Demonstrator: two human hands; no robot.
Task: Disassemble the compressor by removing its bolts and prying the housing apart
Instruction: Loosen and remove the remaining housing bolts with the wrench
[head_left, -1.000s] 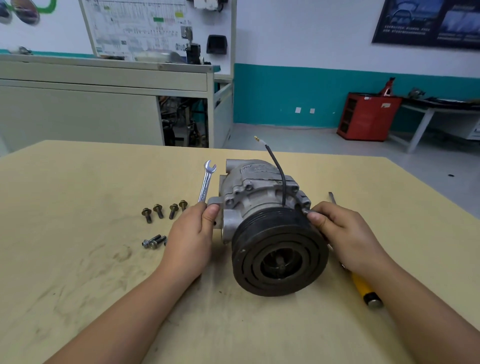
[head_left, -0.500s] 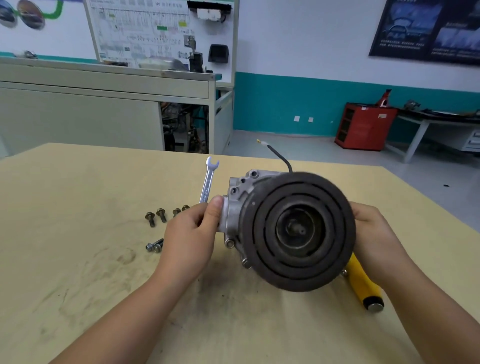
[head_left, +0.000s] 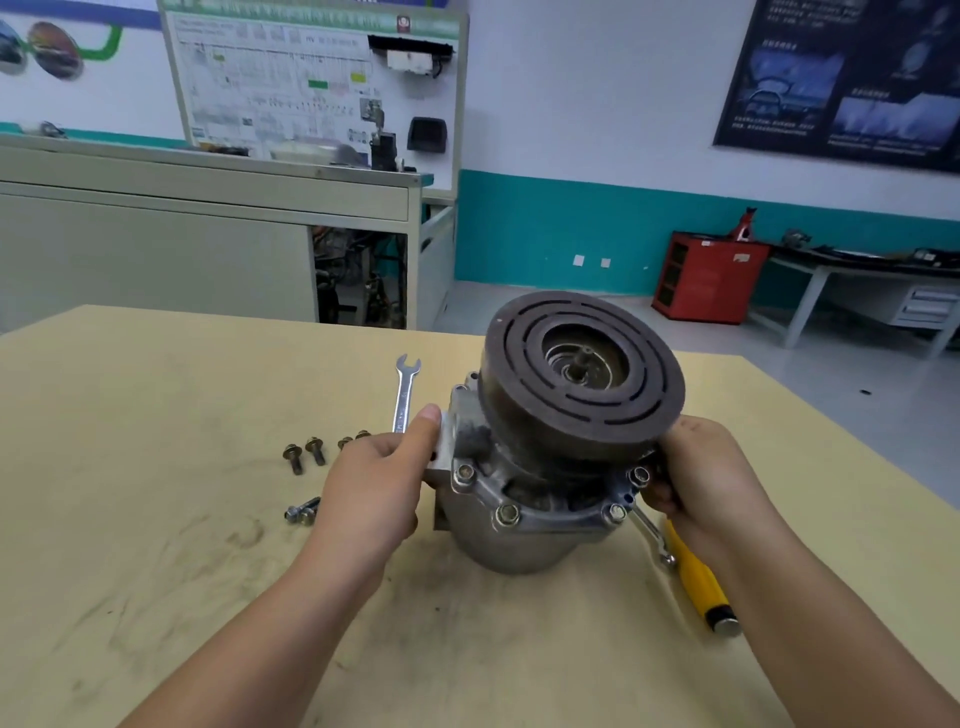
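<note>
On the table, both hands grip the upended compressor

- Compressor housing: dull silver-grey, dark grime patches.
- Clutch plate: dark grey-brown, rings of curved concentric slots.
- Loose bolts: bronze-brown.
- Wrench: bright silver.
- Screwdriver handle: yellow, black end.
- Table: pale yellow-tan, grey smudges.
- Cabinet: red.
- Wall: white over teal band.

Both bare forearms reach in from the near edge of the desk. The left hand clasps the compressor, thumb raised; the right hand curls its fingers round the opposite side.
</note>
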